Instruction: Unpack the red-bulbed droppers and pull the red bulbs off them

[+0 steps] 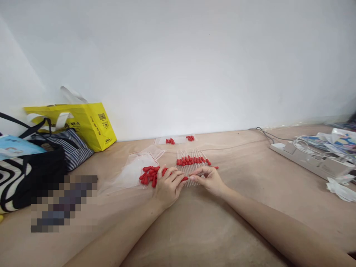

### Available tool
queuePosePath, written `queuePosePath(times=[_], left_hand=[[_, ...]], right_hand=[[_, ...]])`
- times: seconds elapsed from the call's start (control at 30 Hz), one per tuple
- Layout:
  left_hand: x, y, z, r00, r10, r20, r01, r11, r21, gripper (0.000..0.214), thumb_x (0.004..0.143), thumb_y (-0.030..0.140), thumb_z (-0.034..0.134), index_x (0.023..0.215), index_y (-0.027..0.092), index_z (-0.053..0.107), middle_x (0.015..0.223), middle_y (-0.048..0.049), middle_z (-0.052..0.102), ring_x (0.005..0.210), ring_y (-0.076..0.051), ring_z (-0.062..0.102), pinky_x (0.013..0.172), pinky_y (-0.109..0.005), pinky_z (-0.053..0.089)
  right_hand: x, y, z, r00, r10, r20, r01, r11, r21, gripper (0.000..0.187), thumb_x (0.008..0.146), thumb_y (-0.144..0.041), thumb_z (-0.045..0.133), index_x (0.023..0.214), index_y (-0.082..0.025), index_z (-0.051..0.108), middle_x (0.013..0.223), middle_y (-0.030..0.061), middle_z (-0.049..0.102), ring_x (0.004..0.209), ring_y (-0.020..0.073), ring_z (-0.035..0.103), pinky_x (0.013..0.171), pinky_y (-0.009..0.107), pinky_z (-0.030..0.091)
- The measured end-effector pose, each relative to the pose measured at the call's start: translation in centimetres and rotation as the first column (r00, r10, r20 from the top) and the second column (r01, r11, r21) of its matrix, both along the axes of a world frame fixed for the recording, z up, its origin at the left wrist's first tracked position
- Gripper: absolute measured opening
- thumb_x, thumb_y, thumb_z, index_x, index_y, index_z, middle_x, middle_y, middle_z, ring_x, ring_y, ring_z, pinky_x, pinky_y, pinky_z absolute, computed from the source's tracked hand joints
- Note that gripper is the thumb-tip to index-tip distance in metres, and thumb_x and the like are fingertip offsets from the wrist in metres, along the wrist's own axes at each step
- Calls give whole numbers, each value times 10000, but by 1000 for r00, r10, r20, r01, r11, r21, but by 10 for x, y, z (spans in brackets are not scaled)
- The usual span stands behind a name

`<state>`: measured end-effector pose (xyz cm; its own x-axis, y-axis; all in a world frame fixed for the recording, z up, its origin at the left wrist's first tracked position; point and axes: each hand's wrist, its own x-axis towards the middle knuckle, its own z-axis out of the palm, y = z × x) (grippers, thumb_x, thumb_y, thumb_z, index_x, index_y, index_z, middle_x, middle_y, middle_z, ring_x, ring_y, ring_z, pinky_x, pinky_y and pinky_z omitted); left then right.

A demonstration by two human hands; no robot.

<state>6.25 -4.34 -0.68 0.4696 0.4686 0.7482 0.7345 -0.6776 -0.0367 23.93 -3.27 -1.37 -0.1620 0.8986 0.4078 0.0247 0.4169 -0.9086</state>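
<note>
My left hand (168, 185) is closed on a red rubber bulb (184, 178), its tip pointing right. Facing it, my right hand (208, 180) pinches a thin clear dropper tube, which is hard to see between the fingers; its end meets the bulb or lies very close. A pile of loose red bulbs (147, 175) lies beside my left hand on clear plastic bags. Just beyond my hands is a row of droppers with red bulbs (191, 160), their clear tubes pointing away. More clear tubes (190, 170) lie under and between my hands.
Clear zip bags (130, 167) spread out at left. At the back lies a bag with small red-bulbed droppers (179, 139). A yellow bag (94, 124) and a black bag (41, 174) stand at left. A power strip (308, 161) with cables and crumpled tissue (342, 189) are at right.
</note>
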Motion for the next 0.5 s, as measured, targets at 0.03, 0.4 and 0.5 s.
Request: queuePosePath(times=[0.03, 0.4, 0.5], left_hand=[[-1, 1, 0, 1000, 11, 0, -11, 1000, 4, 142, 829, 259, 478, 836, 231, 617, 863, 18, 682, 882, -193, 565, 932, -462, 233], [-3, -1, 1, 991, -3, -135, 12, 998, 62, 226, 845, 204, 440, 999, 237, 603, 1031, -9, 648, 1028, -213, 540, 1031, -504, 129], [-4, 0, 0, 987, -18, -161, 25, 999, 37, 252, 846, 179, 420, 1017, 238, 597, 1048, -10, 640, 1070, -216, 512, 1038, -512, 117]], right_hand=[[6, 1, 1, 997, -55, 48, 52, 997, 60, 243, 634, -412, 665, 683, -176, 649, 657, 34, 665, 610, 149, 598, 585, 269, 466], [11, -1, -10, 625, -649, 433, -86, 494, 865, 205, 815, -185, 505, 977, -259, 607, 793, -17, 688, 913, 144, 570, 1011, 438, 161], [6, 0, -15, 613, -665, 426, -99, 470, 877, 233, 812, -133, 473, 976, -241, 597, 724, -22, 681, 901, 138, 568, 1022, 438, 141]])
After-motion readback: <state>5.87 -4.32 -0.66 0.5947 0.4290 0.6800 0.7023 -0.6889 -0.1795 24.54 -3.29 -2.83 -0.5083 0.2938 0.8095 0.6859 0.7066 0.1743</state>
